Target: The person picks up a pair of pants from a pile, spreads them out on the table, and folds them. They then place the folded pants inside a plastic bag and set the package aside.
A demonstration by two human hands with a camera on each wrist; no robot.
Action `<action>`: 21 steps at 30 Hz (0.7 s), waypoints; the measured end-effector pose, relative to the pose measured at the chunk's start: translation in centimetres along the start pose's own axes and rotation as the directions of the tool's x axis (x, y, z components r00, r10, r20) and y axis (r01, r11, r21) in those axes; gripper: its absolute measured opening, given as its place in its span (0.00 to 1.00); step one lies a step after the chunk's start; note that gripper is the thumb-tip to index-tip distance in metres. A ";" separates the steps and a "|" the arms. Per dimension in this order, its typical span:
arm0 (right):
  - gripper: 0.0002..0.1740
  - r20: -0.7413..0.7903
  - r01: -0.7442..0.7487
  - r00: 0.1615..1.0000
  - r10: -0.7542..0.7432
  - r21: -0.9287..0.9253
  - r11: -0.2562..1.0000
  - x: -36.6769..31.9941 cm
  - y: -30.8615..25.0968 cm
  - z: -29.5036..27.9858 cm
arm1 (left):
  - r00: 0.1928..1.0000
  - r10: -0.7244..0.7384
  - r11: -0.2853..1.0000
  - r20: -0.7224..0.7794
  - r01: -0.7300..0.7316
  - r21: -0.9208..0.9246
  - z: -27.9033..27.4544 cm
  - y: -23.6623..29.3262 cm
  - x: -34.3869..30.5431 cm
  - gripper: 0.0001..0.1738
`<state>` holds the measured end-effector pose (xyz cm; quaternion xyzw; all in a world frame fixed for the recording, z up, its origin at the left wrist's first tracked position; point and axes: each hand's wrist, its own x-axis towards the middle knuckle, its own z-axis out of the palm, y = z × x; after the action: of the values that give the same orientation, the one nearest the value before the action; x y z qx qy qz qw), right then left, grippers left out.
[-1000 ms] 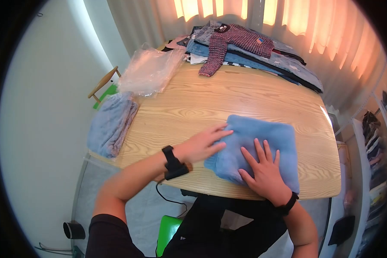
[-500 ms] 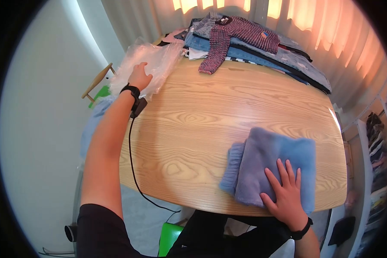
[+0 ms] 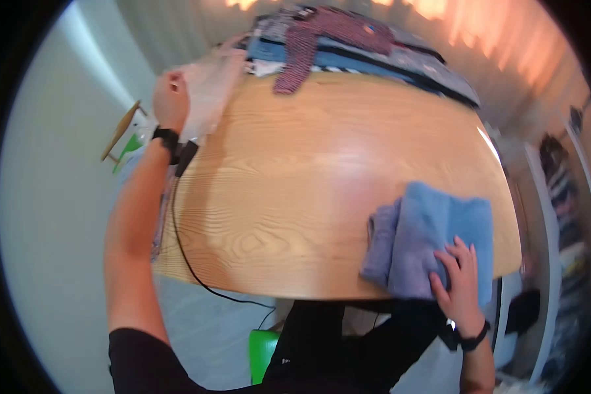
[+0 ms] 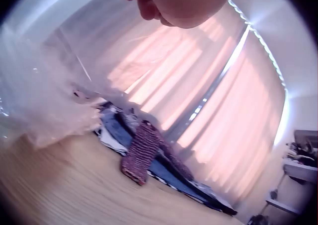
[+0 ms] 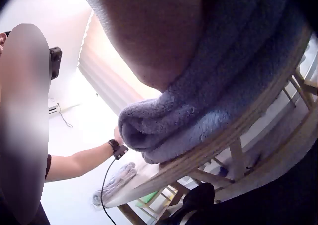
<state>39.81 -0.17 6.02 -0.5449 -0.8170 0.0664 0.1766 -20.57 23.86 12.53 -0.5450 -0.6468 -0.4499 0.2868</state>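
Note:
My left hand [image 3: 171, 102] is raised over the table's far left corner, its fingers curled and gripping a clear plastic bag [image 3: 208, 88]. In the left wrist view, thin see-through film stretches close below that hand, with more crumpled plastic at the left. A folded, fuzzy blue garment [image 3: 417, 243] lies at the table's near right edge. On its near right part rests my right hand [image 3: 461, 285], fingers spread and slightly bent. The right wrist view shows the garment's thick rolled fold [image 5: 144, 123] at the table edge.
At the back, a pink-and-dark knit sweater [image 3: 302, 56] tops a pile of jeans [image 3: 400, 69]. Another bluish bundle [image 5: 121, 178] lies at the table's left side, mostly behind my left arm in the head view. A black cable [image 3: 190, 266] hangs from my left wrist across the table's edge.
My left hand has gone from the blue garment to the plastic bags, then lifted left with curled fingers. The garment has shifted right, my right hand staying on it.

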 end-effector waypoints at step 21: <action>0.34 -0.568 -0.283 0.792 0.222 -0.020 0.959 -10.5 9.2 -0.5 | 0.336 0.560 0.827 0.757 -0.176 -0.533 -7.7 11.3 -14.7 0.08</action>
<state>51.53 -6.12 1.42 -0.6529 -0.6511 -0.1161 0.3691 -7.10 10.44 6.25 -0.8732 -0.4592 -0.1224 -0.1081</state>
